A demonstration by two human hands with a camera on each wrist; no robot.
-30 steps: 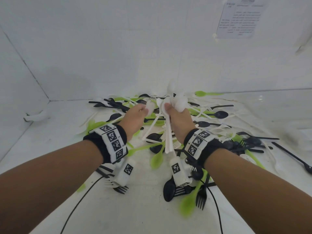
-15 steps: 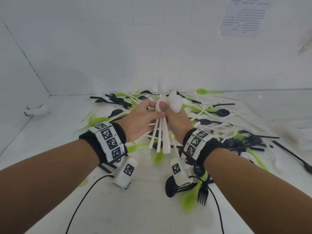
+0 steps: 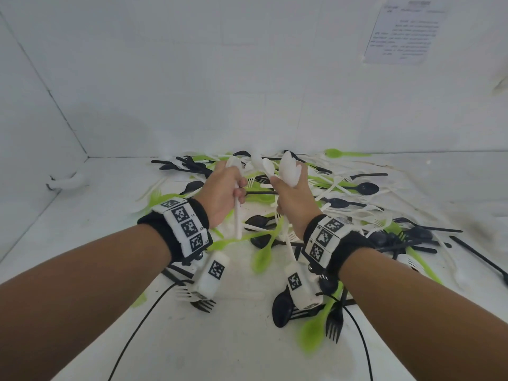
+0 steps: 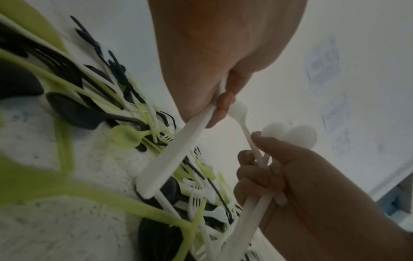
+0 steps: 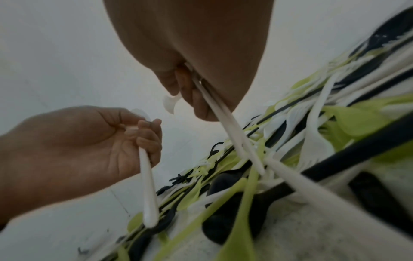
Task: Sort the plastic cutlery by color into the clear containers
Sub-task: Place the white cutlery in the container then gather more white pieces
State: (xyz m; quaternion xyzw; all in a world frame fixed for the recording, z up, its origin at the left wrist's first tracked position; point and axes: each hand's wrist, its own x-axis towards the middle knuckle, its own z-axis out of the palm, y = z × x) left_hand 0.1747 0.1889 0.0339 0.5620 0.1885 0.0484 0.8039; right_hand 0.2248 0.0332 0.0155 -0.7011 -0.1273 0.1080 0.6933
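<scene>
A heap of white, green and black plastic cutlery [image 3: 324, 204] covers the white table. Above it my left hand [image 3: 222, 193] grips a single white spoon [image 3: 237, 215] upright, handle pointing down; the same spoon [image 4: 170, 153] and hand [image 4: 219, 70] fill the left wrist view. My right hand [image 3: 291, 196] holds a bunch of white spoons [image 3: 288, 169], bowls up, handles hanging below the fist. In the right wrist view those handles [image 5: 225, 121] run from the right hand [image 5: 196, 53] toward the heap. The two hands are a little apart. No clear container is in view.
Loose black spoons [image 3: 362, 188] and green spoons [image 3: 313, 328] lie around the hands, and a black fork [image 3: 334, 323] sits near the front. A white wall rises behind the table, with a paper sheet [image 3: 404, 31] at upper right. A black cable [image 3: 137, 328] runs under my left arm.
The hands have parted. Half a second ago they met at one bunch of white spoons; now the left hand holds one spoon apart from the right hand's bunch.
</scene>
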